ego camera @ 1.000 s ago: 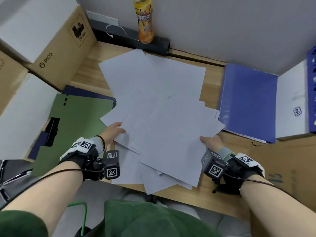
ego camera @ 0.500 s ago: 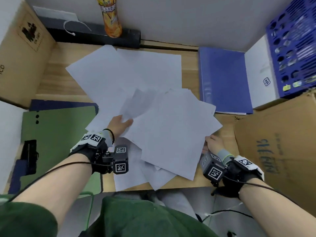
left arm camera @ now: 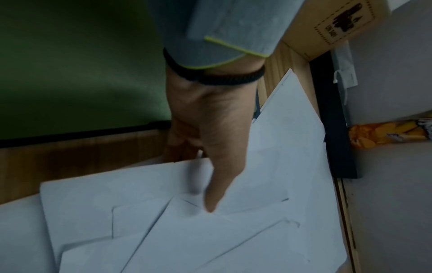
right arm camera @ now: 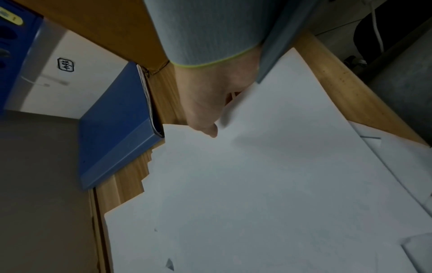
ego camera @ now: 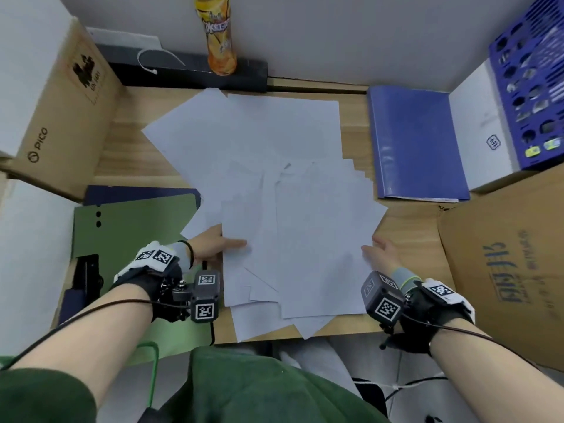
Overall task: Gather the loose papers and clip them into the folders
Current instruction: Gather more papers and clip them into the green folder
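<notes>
I am holding a fanned pile of loose papers [ego camera: 293,215] between both hands on the wooden worktop [ego camera: 134,154]. My left hand [ego camera: 213,245] is gripping the pile's left edge, thumb lying on top and the other fingers [left arm camera: 177,147] tucked beneath the sheets. My right hand [ego camera: 381,251] is meeting the right edge, thumb on top; I cannot tell how the other fingers there are lying. Several sheets are hanging over the near edge of the worktop. An open green folder [ego camera: 131,239] with a black clip [ego camera: 88,273] is lying to the left, partly under the papers. A closed blue folder [ego camera: 415,141] is lying to the right, just beside the pile. An orange snack tube [ego camera: 218,35] is standing at the back wall.
</notes>
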Demonstrator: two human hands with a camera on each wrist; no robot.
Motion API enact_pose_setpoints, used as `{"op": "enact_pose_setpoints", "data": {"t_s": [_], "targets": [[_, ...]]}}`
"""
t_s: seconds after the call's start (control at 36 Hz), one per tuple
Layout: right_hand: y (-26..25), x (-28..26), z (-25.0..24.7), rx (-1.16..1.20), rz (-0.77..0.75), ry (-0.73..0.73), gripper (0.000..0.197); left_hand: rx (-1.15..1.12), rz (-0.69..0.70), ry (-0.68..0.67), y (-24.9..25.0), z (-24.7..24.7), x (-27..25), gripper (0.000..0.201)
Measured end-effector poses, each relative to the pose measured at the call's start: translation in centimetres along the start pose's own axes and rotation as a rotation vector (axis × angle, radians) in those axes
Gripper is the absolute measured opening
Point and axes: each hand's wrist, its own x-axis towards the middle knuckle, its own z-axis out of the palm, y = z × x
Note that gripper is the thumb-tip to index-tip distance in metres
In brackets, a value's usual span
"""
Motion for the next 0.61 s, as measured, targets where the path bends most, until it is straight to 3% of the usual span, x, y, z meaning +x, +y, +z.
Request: {"op": "enact_pose_setpoints", "data": {"t_s": [0.11, 0.17, 0.25, 0.36, 0.47, 0.56, 0.61], "targets": [[0.0, -0.2, 0.3, -0.006, -0.03, -0.015, 0.048, -0.278, 0.068, 0.261, 1.5, -1.4, 0.8, 0.056], [0.2, -0.3, 0.5, -0.011, -0.051, -0.018, 0.052, -0.216, 0.082, 0.29, 1.8, -2.1, 1.3, 0.054], [0.3, -0.2, 0.3, -0.02, -0.065, -0.007, 0.055, -0.004, 0.092, 0.267, 2.7, -2.6, 2.0, 0.036], [0.2, -0.4, -0.3, -0.047, -0.074, -0.024, 0.058, 0.185, 0.004, 0.258, 3.9, -2.3, 2.8, 0.014], [0.3, -0.3, -0.7, -0.037, -0.04, -0.075, 0.052, 0.396, -0.095, 0.141, 4.9, -1.5, 3.4, 0.026], [0.7, 0.0, -0.8, -0.025, 0.001, -0.096, 0.049, 0.448, -0.159, 0.063, 6.0, -1.0, 3.7, 0.013], [0.5, -0.4, -0.7, -0.042, 0.011, -0.14, 0.042, 0.487, -0.184, 0.021, 6.6, -0.4, 4.0, 0.029]]}}
